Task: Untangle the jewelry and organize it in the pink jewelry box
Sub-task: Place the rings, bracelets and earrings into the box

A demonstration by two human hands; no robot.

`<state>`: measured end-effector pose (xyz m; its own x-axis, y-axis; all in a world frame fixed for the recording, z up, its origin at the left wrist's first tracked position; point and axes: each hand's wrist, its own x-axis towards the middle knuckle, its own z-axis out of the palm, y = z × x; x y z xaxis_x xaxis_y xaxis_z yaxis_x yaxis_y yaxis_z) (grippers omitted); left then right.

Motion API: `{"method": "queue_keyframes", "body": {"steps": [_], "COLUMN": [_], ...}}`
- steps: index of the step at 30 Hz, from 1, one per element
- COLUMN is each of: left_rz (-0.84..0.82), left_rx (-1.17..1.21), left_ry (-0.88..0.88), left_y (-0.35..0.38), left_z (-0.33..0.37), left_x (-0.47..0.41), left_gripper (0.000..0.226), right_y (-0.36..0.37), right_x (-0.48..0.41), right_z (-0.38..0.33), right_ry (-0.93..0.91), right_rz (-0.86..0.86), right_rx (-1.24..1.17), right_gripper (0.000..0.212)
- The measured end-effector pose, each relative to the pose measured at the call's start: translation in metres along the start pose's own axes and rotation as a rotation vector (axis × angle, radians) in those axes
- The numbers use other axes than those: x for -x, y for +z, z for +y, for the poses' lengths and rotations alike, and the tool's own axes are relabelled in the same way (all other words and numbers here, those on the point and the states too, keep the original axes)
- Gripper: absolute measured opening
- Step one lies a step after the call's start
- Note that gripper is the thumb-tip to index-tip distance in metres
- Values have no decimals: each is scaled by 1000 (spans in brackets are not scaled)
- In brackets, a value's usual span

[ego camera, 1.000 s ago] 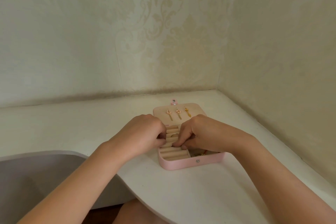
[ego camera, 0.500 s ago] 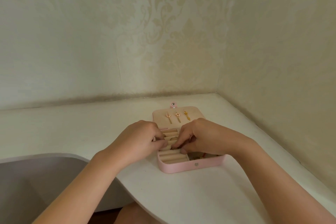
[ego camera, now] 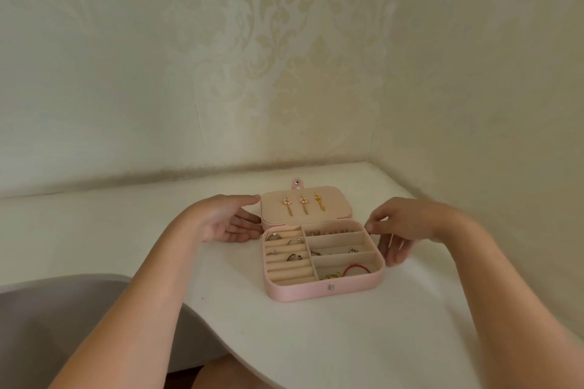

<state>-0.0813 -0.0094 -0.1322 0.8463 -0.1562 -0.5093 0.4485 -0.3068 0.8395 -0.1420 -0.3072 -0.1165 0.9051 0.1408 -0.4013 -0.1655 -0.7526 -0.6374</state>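
Note:
The pink jewelry box (ego camera: 303, 292) lies open on the white table, its lid (ego camera: 335, 207) folded flat toward the wall. Three gold drop earrings (ego camera: 304, 205) hang on the lid's pad. Several rings (ego camera: 292, 241) sit in the ring rolls at the left. A red band (ego camera: 357, 268) and gold pieces lie in the front right compartment. My left hand (ego camera: 224, 221) is open just left of the box, fingers by the lid's corner. My right hand (ego camera: 401, 227) hovers at the box's right edge, fingers loosely bent, holding nothing.
The white table (ego camera: 331, 335) fills a corner between two patterned cream walls, with a curved front edge at the lower left. Below that edge is a grey surface (ego camera: 63, 319). My knee shows at the bottom centre.
Both hands have left the ring rolls and moved apart to the box's left and right sides. The box's compartments are now uncovered.

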Motion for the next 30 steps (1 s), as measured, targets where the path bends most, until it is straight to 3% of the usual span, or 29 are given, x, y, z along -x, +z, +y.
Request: {"method": "queue_keyframes", "body": {"steps": [5, 8, 15, 21, 30], "left_rz": [-29, -11, 26, 70, 196], "left_rx": [-37, -33, 22, -152, -173], "left_ry": [15, 55, 281, 390, 632], "left_y": [4, 8, 7, 4, 9], "left_z": [3, 0, -11, -6, -10], "left_x": [-7, -8, -6, 5, 24], "left_gripper": [18, 17, 10, 17, 40], "right_y": [6, 9, 1, 5, 13], "right_x": [3, 0, -15, -15, -11], "right_z": [-8, -9, -5, -10, -21], "right_ry": [-108, -114, -163, -409, -567], "right_rz": [-119, -99, 336, 537, 547], "right_rx": [-68, -60, -113, -169, -271], "right_gripper": [26, 23, 32, 79, 78]}}
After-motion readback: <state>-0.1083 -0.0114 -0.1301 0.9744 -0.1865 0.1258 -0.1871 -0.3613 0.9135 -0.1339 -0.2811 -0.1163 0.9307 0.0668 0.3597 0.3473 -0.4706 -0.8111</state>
